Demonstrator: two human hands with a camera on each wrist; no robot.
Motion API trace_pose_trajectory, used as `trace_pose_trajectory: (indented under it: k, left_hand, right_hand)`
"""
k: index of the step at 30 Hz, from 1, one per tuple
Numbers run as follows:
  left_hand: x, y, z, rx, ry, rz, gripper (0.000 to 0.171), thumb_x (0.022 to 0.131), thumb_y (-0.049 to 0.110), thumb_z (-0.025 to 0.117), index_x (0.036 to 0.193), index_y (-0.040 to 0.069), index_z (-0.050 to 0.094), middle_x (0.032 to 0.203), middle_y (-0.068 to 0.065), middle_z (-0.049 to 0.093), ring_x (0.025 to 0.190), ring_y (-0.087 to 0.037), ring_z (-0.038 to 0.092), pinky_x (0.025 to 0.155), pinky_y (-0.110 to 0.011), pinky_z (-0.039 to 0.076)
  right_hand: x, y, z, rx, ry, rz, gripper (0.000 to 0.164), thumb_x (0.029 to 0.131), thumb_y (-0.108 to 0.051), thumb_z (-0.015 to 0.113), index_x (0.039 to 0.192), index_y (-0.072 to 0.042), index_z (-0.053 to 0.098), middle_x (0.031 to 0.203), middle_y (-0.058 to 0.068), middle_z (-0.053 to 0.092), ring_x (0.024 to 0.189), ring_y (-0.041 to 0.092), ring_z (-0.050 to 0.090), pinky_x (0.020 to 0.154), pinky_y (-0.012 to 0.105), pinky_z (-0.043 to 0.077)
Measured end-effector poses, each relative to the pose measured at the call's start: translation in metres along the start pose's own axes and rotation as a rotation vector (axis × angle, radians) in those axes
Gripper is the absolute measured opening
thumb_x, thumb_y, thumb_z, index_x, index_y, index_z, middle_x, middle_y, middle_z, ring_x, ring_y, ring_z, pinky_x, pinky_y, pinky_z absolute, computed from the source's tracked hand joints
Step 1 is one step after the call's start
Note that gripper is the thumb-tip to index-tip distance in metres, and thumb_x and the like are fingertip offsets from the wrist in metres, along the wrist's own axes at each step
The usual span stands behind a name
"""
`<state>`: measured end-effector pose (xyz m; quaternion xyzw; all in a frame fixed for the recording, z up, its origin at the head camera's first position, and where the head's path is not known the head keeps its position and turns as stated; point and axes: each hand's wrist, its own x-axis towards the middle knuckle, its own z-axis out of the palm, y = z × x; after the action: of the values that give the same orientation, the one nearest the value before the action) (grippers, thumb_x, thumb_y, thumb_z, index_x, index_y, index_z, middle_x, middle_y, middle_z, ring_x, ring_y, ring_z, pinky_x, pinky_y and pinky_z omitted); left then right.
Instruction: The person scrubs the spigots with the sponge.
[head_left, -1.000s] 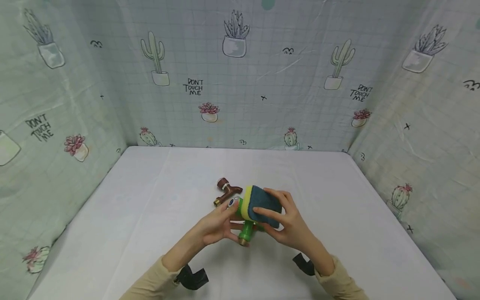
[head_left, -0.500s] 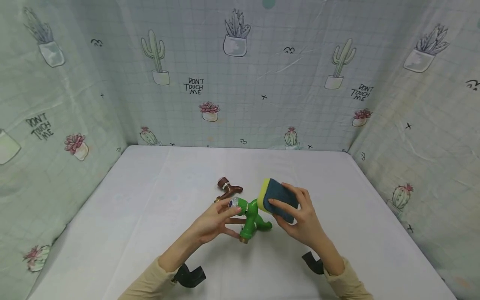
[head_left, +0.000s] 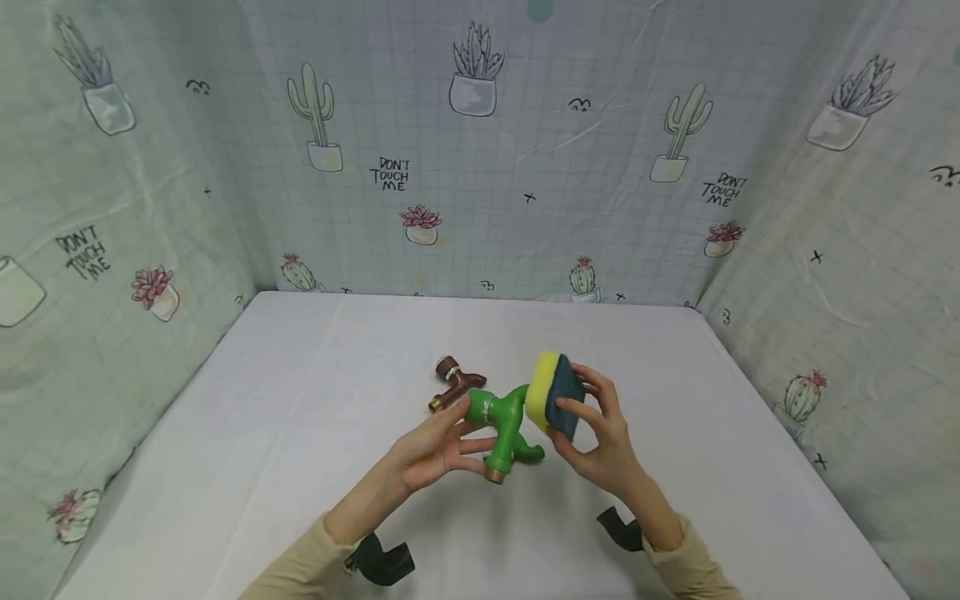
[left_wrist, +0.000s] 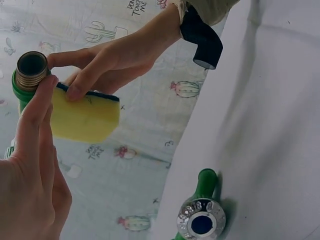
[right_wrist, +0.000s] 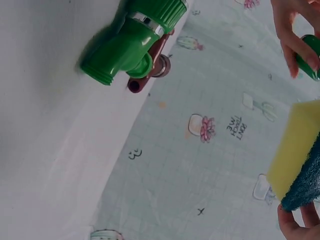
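A green plastic tap (head_left: 507, 421) with a brass threaded end is held up by my left hand (head_left: 431, 450), its thumb and fingers gripping the knob side. My right hand (head_left: 603, 437) pinches a sponge (head_left: 555, 396), yellow on one side and dark blue-green on the other. The yellow side faces the tap's spout and appears to touch it in the head view. In the left wrist view the tap's threaded end (left_wrist: 32, 70) points toward the camera. A second green tap (head_left: 528, 450) lies on the table below, partly hidden by the held one.
A brown tap (head_left: 459, 383) with a brass end lies on the white table (head_left: 337, 375), beyond my left hand. Cloth printed with cacti (head_left: 480, 167) rises at the back and both sides. Black straps (head_left: 382, 560) hang at both wrists.
The sponge moved right, away from the green tap's front, then turned to show more yellow and came back close to the spout. The held tap rotated, hiding its knob's end face.
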<state>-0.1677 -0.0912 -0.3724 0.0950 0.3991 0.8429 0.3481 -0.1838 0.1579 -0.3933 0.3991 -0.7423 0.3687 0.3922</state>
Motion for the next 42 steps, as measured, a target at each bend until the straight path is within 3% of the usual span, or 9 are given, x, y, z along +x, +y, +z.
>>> trace_pose_trajectory:
  k: [4, 10, 15, 21, 25, 28, 32, 37, 42]
  left_hand:
    - [0.000, 0.000, 0.005, -0.029, 0.018, 0.006, 0.034, 0.097, 0.028, 0.033, 0.129, 0.015, 0.037, 0.117, -0.008, 0.048, 0.110, -0.035, 0.053, 0.071, -0.040, 0.055]
    - [0.002, -0.002, 0.005, -0.039, 0.042, 0.024, 0.031, 0.098, 0.027, 0.033, 0.125, 0.016, 0.041, 0.113, -0.008, 0.049, 0.101, -0.028, 0.058, 0.072, -0.039, 0.055]
    - [0.004, -0.002, 0.001, 0.028, 0.071, 0.004, 0.043, 0.097, 0.028, 0.033, 0.135, 0.009, 0.027, 0.119, -0.014, 0.047, 0.108, -0.034, 0.055, 0.079, -0.044, 0.051]
    - [0.005, -0.004, -0.001, 0.061, 0.031, -0.017, 0.051, 0.097, 0.026, 0.035, 0.140, 0.004, 0.018, 0.124, -0.017, 0.044, 0.108, -0.029, 0.056, 0.085, -0.045, 0.048]
    - [0.006, -0.004, -0.001, 0.011, 0.012, -0.049, 0.050, 0.096, 0.026, 0.036, 0.139, 0.004, 0.021, 0.117, -0.013, 0.047, 0.102, -0.021, 0.058, 0.084, -0.042, 0.050]
    - [0.007, -0.003, 0.000, -0.030, 0.049, -0.072, 0.048, 0.096, 0.026, 0.037, 0.137, 0.005, 0.023, 0.114, -0.013, 0.045, 0.101, -0.018, 0.057, 0.084, -0.041, 0.051]
    - [0.008, -0.003, -0.001, -0.087, 0.130, -0.091, 0.046, 0.096, 0.021, 0.040, 0.135, 0.007, 0.023, 0.115, -0.017, 0.040, 0.103, -0.021, 0.054, 0.088, -0.045, 0.048]
    - [0.011, -0.004, -0.003, -0.054, 0.143, -0.075, 0.021, 0.091, 0.005, 0.041, 0.111, 0.006, 0.036, 0.113, -0.015, 0.040, 0.099, -0.026, 0.057, 0.091, -0.050, 0.043]
    - [0.012, -0.007, -0.005, 0.029, 0.169, -0.062, 0.009, 0.086, 0.001, 0.045, 0.086, 0.009, 0.039, 0.108, -0.012, 0.044, 0.096, -0.028, 0.060, 0.088, -0.050, 0.046]
  right_hand:
    - [-0.002, -0.002, 0.003, 0.005, 0.011, -0.028, 0.031, 0.083, -0.030, 0.059, 0.106, -0.011, 0.054, 0.123, 0.029, 0.039, 0.121, 0.031, 0.037, 0.094, 0.028, 0.037]
    - [-0.004, -0.003, 0.002, -0.081, -0.030, -0.059, 0.027, 0.084, -0.031, 0.057, 0.104, -0.014, 0.057, 0.120, 0.030, 0.040, 0.119, 0.031, 0.036, 0.091, 0.030, 0.036]
    - [0.000, 0.003, -0.004, -0.174, -0.043, -0.077, 0.024, 0.086, -0.032, 0.054, 0.102, -0.016, 0.060, 0.120, 0.029, 0.043, 0.112, 0.036, 0.038, 0.098, 0.028, 0.033]
    - [0.004, 0.012, -0.008, -0.230, -0.047, -0.066, 0.025, 0.086, -0.034, 0.053, 0.103, -0.016, 0.060, 0.121, 0.026, 0.045, 0.109, 0.037, 0.041, 0.093, 0.034, 0.037]
    - [0.004, 0.018, -0.010, -0.246, -0.052, -0.021, 0.027, 0.087, -0.035, 0.052, 0.104, -0.016, 0.060, 0.123, 0.025, 0.046, 0.110, 0.037, 0.043, 0.085, 0.046, 0.040]
    - [0.002, 0.022, -0.011, -0.238, -0.072, 0.044, 0.030, 0.087, -0.039, 0.050, 0.106, -0.017, 0.059, 0.125, 0.023, 0.045, 0.111, 0.036, 0.042, 0.081, 0.052, 0.042]
    - [-0.001, 0.022, -0.011, -0.183, -0.121, 0.121, 0.034, 0.087, -0.042, 0.048, 0.110, -0.018, 0.057, 0.127, 0.020, 0.042, 0.112, 0.034, 0.041, 0.079, 0.045, 0.044]
    - [-0.003, 0.016, -0.011, -0.117, -0.180, 0.177, 0.032, 0.083, -0.031, 0.060, 0.113, -0.020, 0.057, 0.129, 0.018, 0.041, 0.114, 0.031, 0.039, 0.082, 0.035, 0.041]
    - [-0.002, 0.008, -0.014, -0.134, -0.237, 0.205, 0.042, 0.073, -0.015, 0.068, 0.113, -0.023, 0.059, 0.129, 0.015, 0.043, 0.116, 0.028, 0.038, 0.084, 0.043, 0.044]
